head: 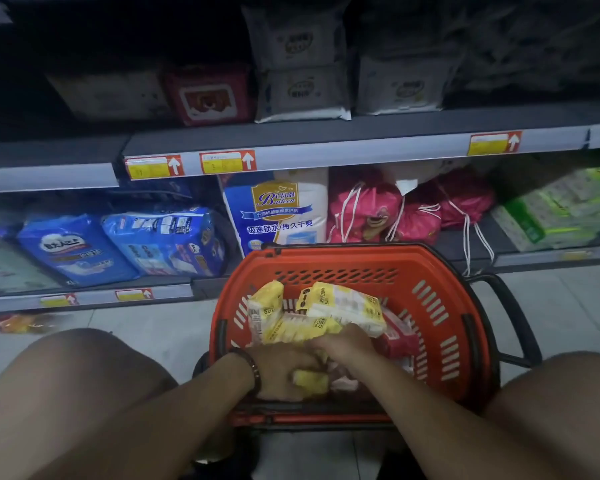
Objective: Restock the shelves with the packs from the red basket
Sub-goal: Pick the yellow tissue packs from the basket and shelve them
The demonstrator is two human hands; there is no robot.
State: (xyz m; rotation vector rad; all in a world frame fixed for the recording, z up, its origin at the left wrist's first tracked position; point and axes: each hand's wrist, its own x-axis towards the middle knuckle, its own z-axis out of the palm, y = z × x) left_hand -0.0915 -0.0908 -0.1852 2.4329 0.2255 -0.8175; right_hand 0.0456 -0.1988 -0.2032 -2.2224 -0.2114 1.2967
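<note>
Picking step. My left hand [284, 372] curls round a small yellow wrapped pack [310, 381] inside the red slotted plastic basket [447, 306]. Fingers of my right hand [347, 342] are buried among larger yellow packs [343, 306], grip unclear. Next, I judge: lift out, reach the grey metal shelf [326, 157].

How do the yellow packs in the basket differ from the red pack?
The yellow packs are several, piled on top; the red pack lies lower, partly under them. The yellow packs fill the middle and left; the red pack sits toward the right wall. Both lie in the red basket.
</note>
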